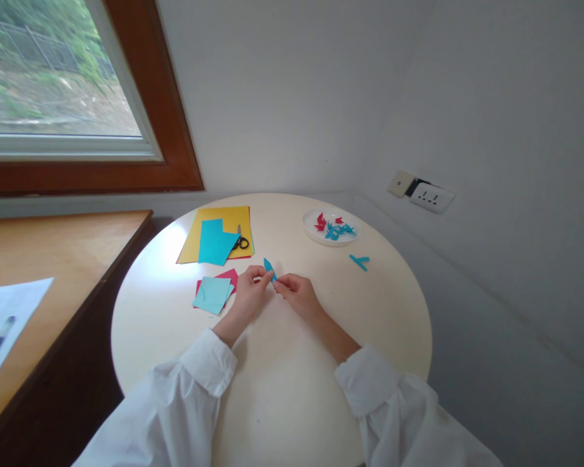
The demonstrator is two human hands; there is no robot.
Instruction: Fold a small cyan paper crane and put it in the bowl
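Both my hands meet over the middle of the round cream table (282, 389), pinching a small folded blue paper piece (269, 268). My left hand (251, 290) grips its near left side with closed fingers. My right hand (296, 292) pinches it from the right. The paper's pointed tip sticks up and away from my fingers. Just left of my left hand lie small light-blue paper squares (212, 294) on a red square (230, 276).
A yellow sheet (216, 228) with a blue sheet (215, 242) and black-handled scissors (241, 241) lies at the table's far left. A white plate (311, 231) holds several red and blue folded pieces. A blue folded piece (359, 261) lies beside it. A wooden desk (43, 259) stands left; wall sockets (432, 196) are right.
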